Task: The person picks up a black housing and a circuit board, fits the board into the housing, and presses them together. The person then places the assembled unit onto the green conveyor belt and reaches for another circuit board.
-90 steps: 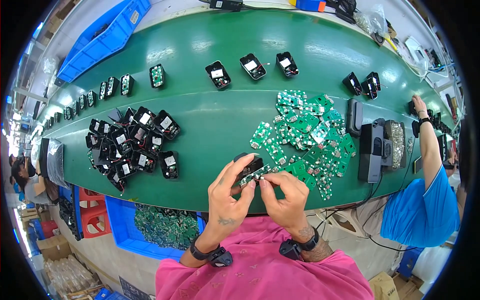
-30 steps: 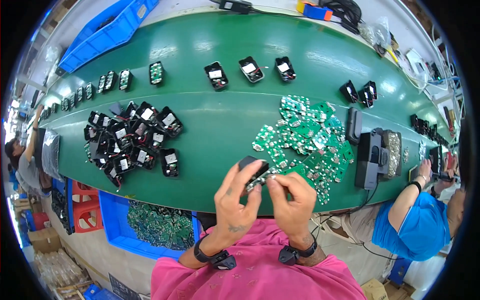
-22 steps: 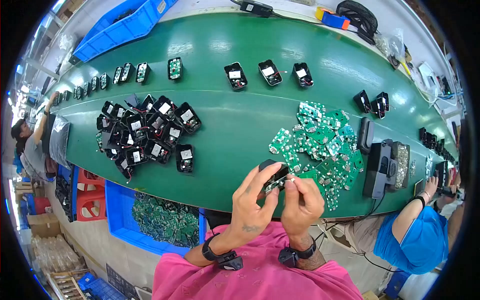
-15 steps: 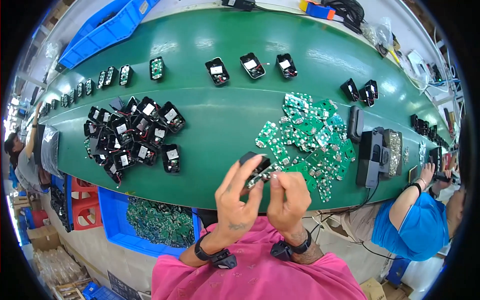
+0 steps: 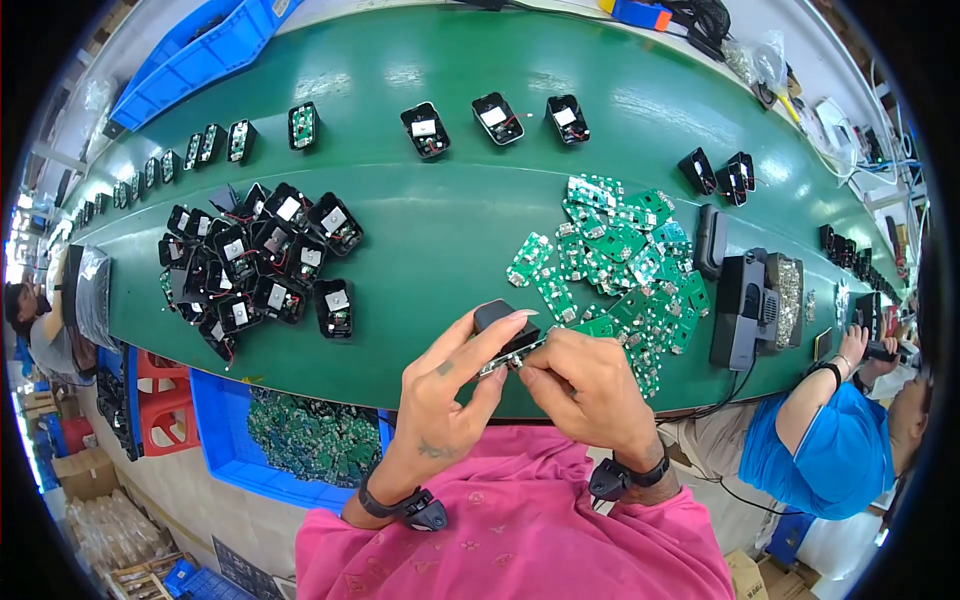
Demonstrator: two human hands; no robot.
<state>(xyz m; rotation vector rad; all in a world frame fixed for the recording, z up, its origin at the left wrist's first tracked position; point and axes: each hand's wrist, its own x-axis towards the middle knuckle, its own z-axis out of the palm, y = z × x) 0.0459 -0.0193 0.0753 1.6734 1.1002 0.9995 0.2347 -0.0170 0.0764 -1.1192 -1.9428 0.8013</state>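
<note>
Between thumb and fingers, my left hand (image 5: 445, 390) grips a small black plastic housing (image 5: 500, 322), tilted, with a green circuit board (image 5: 506, 364) at its near side. My right hand (image 5: 590, 385) is closed, its thumb and fingertips pinching at the board's right end; whatever small part lies under them is hidden. Just beyond and to the right lies a loose heap of green circuit boards (image 5: 620, 245). On the left is a pile of black housings (image 5: 235, 255) with white blocks and red wires inside.
Three open housings (image 5: 497, 120) stand at the far side, with a row of board-filled housings (image 5: 240, 141) leading left. Right of the boards is a black device (image 5: 738, 310). A blue bin (image 5: 225, 440) of boards sits below the table edge. A co-worker in blue (image 5: 825, 440) works at right.
My right hand has turned over and bent its fingers down at the board's end. The housing and board have tilted in my left hand. The view has shifted slightly.
</note>
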